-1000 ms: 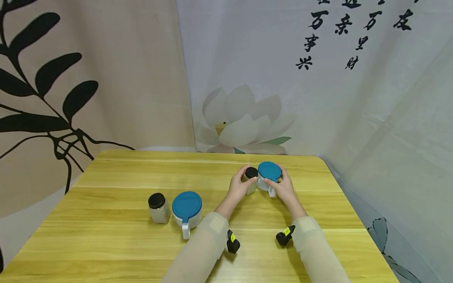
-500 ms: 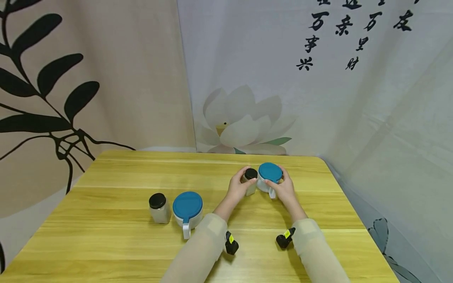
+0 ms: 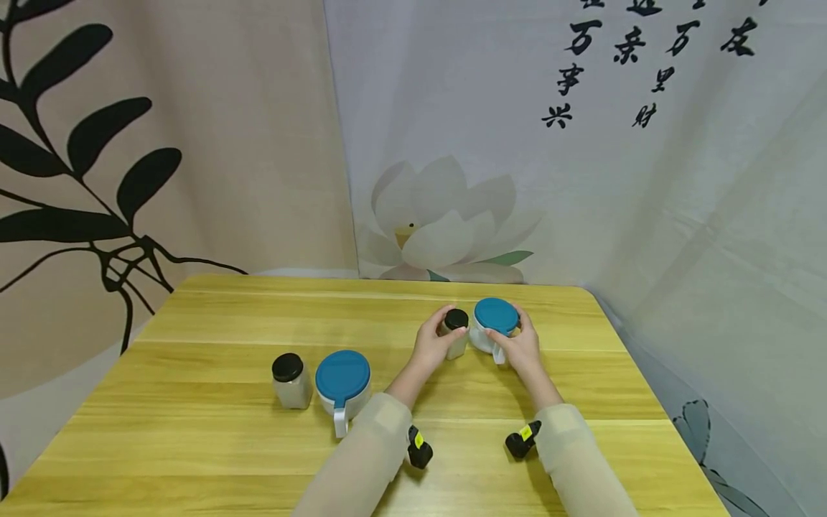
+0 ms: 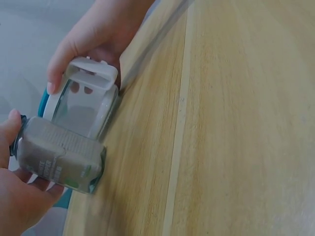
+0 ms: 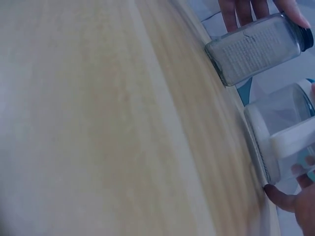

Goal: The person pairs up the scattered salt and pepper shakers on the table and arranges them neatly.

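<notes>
Near the far edge of the table, my left hand grips a square glass spice jar with a black lid, thumb and fingers on opposite sides. In the left wrist view, this jar holds pale powder and bears a label partly reading "PPER". Just right of it, my right hand holds a clear canister with a blue lid and white handle. The thumb lies on its near side, the fingers round its right. A narrow gap parts jar and canister. Both stand upright, their bases close to the tabletop.
Left of my forearms stand a second black-lidded spice jar and a second blue-lidded canister, side by side, its handle towards me. The wooden table ends at a printed curtain behind. Black cameras sit at both wrists.
Both hands have come slightly nearer to me with the things they hold. The jar has shifted a little left and the canister a little right, widening the gap between them.
</notes>
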Demonstrator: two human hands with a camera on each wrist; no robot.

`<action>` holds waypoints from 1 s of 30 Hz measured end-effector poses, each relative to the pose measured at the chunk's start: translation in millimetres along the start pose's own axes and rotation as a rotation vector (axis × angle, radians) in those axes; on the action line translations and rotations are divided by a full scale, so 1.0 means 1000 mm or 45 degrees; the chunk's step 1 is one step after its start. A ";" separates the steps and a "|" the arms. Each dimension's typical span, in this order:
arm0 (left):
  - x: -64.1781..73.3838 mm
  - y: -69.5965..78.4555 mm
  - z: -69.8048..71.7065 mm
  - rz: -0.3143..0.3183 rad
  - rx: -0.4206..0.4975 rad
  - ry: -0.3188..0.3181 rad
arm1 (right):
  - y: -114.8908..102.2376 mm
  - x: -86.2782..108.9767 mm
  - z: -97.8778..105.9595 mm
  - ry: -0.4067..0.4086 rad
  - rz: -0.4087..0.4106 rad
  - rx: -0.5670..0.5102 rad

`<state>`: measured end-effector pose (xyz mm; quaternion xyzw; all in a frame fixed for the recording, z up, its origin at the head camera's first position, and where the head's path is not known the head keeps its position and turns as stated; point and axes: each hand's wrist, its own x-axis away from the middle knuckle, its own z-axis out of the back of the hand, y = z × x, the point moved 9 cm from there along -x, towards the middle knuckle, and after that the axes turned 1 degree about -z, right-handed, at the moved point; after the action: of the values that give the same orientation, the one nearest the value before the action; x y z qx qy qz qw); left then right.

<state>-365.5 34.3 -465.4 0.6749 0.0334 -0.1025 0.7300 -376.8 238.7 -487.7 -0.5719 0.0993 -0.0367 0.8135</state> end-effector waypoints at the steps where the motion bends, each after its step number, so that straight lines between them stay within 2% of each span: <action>1: 0.001 0.000 0.000 0.001 0.003 0.002 | 0.000 0.001 0.001 0.006 0.001 -0.002; 10: 0.005 0.005 0.002 -0.021 0.045 -0.011 | -0.001 0.007 0.004 0.028 -0.004 -0.006; 17: 0.023 0.045 0.005 -0.037 0.008 -0.046 | -0.004 0.011 0.007 0.045 -0.002 0.006; 20: 0.024 0.048 0.005 -0.041 0.012 -0.059 | -0.007 0.012 0.008 0.053 0.013 0.000; 22: 0.023 0.045 0.004 -0.049 0.016 -0.060 | -0.009 0.013 0.009 0.050 0.021 -0.005; 28: 0.010 0.015 0.000 -0.041 0.038 -0.064 | -0.011 0.016 0.010 0.055 0.026 -0.027; 30: 0.009 0.011 0.000 -0.036 0.033 -0.067 | -0.011 0.018 0.012 0.064 0.029 -0.033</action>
<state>-354.7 34.2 -455.9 0.6807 0.0226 -0.1310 0.7204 -356.6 242.6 -475.7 -0.5800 0.1267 -0.0405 0.8037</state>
